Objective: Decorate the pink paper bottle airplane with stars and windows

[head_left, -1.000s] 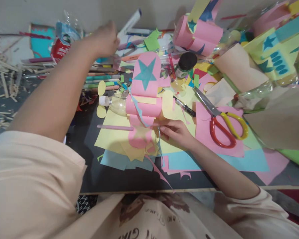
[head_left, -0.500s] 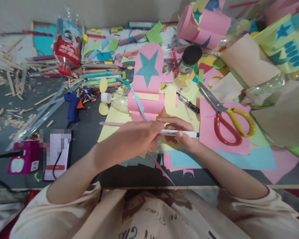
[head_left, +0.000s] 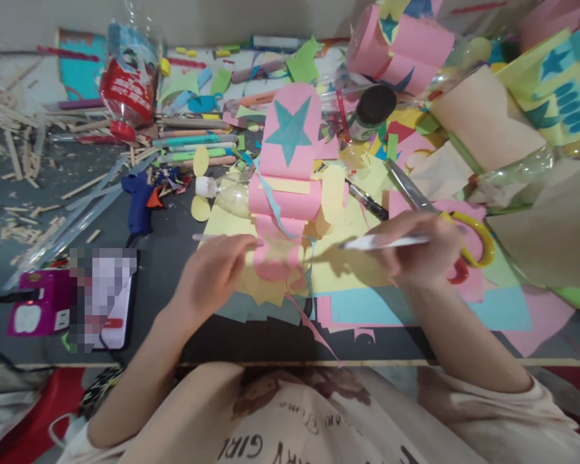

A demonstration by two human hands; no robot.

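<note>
My right hand, blurred, grips a white marker pen above the yellow paper, its tip pointing left. Bent fingers of my left hand lie close together at the left edge of a curled pink paper flap; what they hold, if anything, is hidden. The flap belongs to a clear bottle on its side, wrapped in pink paper. A pink tab with a teal star stands up behind it. Yellow paper ovals flank its white cap.
Scissors lie beside my right hand on pink paper. A blue glue gun, a phone and a purple box sit to the left. Behind are a red-labelled bottle, a dark-lidded jar, markers and paper scraps.
My hands have moved apart. The right hand carried the marker rightward, in front of the scissors, and the left hand drew back left. The pink flap now shows between them.
</note>
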